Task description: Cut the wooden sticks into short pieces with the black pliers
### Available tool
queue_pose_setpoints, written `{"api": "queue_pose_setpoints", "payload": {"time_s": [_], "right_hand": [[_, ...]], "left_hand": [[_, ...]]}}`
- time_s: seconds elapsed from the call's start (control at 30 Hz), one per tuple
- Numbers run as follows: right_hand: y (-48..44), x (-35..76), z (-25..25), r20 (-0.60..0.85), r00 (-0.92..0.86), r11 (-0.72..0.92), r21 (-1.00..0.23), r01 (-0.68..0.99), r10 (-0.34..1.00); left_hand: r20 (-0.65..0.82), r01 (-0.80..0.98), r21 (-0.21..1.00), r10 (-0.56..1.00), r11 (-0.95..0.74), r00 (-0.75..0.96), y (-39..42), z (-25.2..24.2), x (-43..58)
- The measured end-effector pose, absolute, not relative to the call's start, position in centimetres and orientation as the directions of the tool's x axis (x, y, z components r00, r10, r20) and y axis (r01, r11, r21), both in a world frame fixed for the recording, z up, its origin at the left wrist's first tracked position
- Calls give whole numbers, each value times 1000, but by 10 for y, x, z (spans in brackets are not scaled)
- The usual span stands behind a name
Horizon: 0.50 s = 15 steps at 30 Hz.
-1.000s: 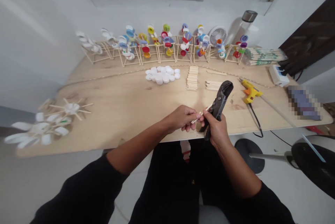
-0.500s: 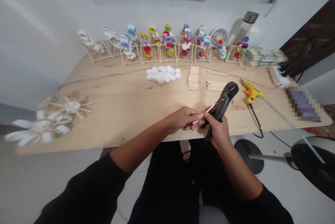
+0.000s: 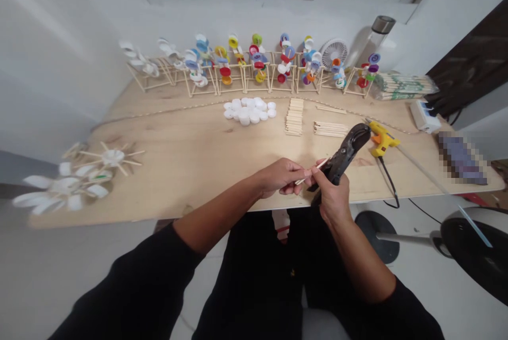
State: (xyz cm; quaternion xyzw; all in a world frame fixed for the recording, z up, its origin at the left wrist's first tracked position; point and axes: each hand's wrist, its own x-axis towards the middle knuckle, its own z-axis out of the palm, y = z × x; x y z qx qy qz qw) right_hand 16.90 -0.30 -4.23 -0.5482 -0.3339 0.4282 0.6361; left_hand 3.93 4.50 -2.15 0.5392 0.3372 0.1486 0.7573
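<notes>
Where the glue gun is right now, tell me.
In the head view, the glue gun lies at right on the table, just right of the black tool in the right hand, left of the power strip.

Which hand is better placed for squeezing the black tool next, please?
Probably the right hand: it grips the black tool, while the left hand holds thin wooden sticks.

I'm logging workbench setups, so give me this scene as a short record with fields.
Left hand: pinching thin wooden stick pieces, count unclear
Right hand: gripping black hand tool
Centre: white caps, clustered left of two stick piles
Right side: yellow glue gun, lying down
Left end: stick-spoked wheel
Back: coloured cap wheels on stick frames; small white fan; upright bottle
</notes>
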Motion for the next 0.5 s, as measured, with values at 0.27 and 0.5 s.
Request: {"api": "queue_pose_setpoints", "payload": {"time_s": [0.27, 0.5], "right_hand": [[-3, 170, -44, -48, 465, 31, -986, -161, 884], [-5, 170, -43, -35, 480, 43, -987, -152, 877]], "left_hand": [[-375, 173, 915, 613, 364, 695, 44, -22, 42], [-360, 153, 918, 611, 365, 705, 44, -21, 41]]}}
